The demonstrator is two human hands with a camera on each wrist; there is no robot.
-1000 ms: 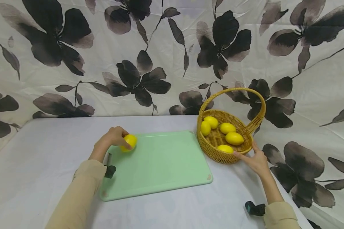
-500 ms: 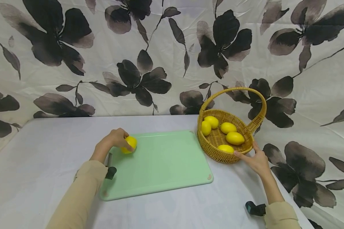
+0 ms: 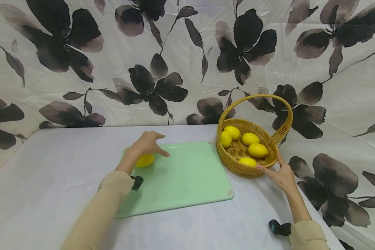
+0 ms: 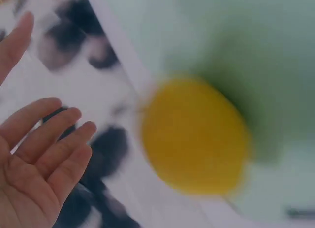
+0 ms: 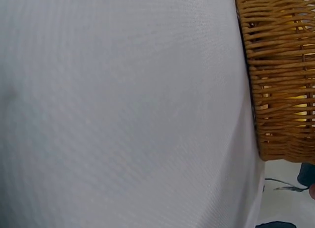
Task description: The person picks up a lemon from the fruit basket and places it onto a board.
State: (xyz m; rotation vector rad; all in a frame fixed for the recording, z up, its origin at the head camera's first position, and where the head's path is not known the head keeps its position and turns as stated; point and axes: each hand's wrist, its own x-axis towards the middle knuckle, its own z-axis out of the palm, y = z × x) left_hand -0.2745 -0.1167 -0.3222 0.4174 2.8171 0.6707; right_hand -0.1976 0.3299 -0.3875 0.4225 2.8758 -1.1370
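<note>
Right hand (image 3: 281, 176) grips basket (image 3: 237, 168) at near right rim. Lemon (image 3: 145, 161) on green board (image 3: 178, 184), near far left corner: bright yellow, rounded; long axis and pointing hard to tell. Left hand (image 3: 147, 144), spread wide, holding nothing, hides lemon's top; left wrist view blurry. Five lemons (image 3: 257, 150) inside basket.

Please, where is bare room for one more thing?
Bare: the board, right half, beside the basket; the table, left of the left sleeve.
Crowded: the basket, with five lemons, held by the right hand; the board's far left corner, with one lemon and the left hand.
</note>
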